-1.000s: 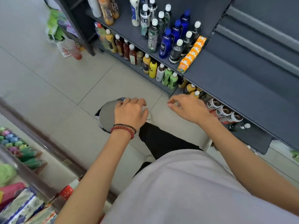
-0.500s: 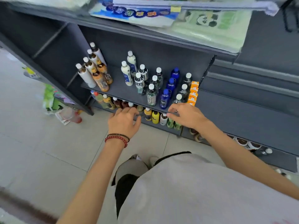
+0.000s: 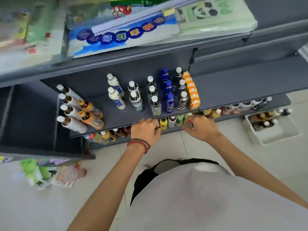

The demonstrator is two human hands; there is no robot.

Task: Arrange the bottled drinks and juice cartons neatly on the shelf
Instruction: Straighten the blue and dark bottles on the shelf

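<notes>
Lifting from the floor tiles to the display, the view now takes in the whole dark grey metal shelf board [image 3: 116, 117], whereas a second ago it looked down at a knee and a shoe. Both hands have risen with it and sit at that board's front edge. The left hand [image 3: 145, 130], with a red bead bracelet at its wrist, hovers over the edge with its fingers loosely bent and nothing visible in it. The right hand [image 3: 200, 128] is a little apart from it, just below the edge, its fingertips drawn together beside the small green bottles [image 3: 180, 120] on the tier under the board; blur hides whether it pinches anything. On the board nothing has shifted. The row of orange juice cartons [image 3: 191, 91] runs front to back at its right end, with the white-capped dark bottles [image 3: 182, 95], the blue plastic bottles [image 3: 168, 97] and the cream-white bottles [image 3: 116, 98] in files leftward of them. At the board's left end the white-wrapped brown bottles [image 3: 71, 110] and the orange-labelled bottles [image 3: 91, 116] look tilted and crowded, though the wide lens may exaggerate that. I judge the arranging is only beginning: the hands have arrived, no drink has been moved, and the left-end cluster and the gaps mid-board seem the work left.
</notes>
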